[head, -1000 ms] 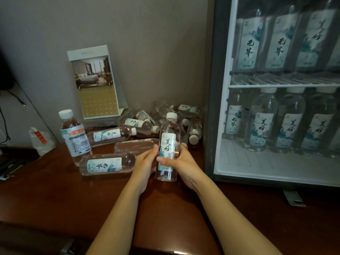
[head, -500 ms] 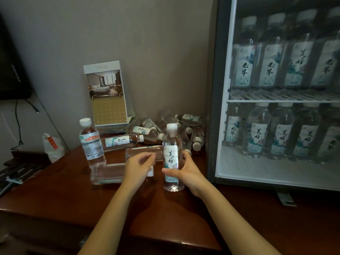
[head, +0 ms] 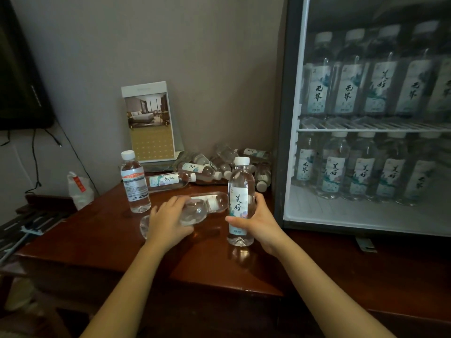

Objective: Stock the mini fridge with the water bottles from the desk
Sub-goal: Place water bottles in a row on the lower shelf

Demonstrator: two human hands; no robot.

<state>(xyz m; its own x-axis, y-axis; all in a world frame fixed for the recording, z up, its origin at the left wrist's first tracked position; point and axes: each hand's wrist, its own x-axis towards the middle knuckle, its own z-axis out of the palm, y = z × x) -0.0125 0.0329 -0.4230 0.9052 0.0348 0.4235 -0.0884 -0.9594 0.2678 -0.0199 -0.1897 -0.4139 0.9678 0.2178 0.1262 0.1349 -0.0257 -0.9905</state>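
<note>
Both bare forearms reach forward over the dark reddish-brown wooden desk, angled in towards each other. The right hand is wrapped around the lower half of an upright clear plastic water bottle with a white cap and a pale label, thumb across the front of the label and fingers curled behind; the bottle's base stands on the desk just left of the glass-fronted mini fridge. The left hand lies palm down, fingers bent over a clear bottle lying on its side, gripping it from above. Behind it a second lying clear bottle and a heap of lying clear bottles rest against the wall. To the left an upright clear bottle with an orange-and-white label stands apart. Inside the fridge, white-capped labelled bottles stand in rows on two levels.
</note>
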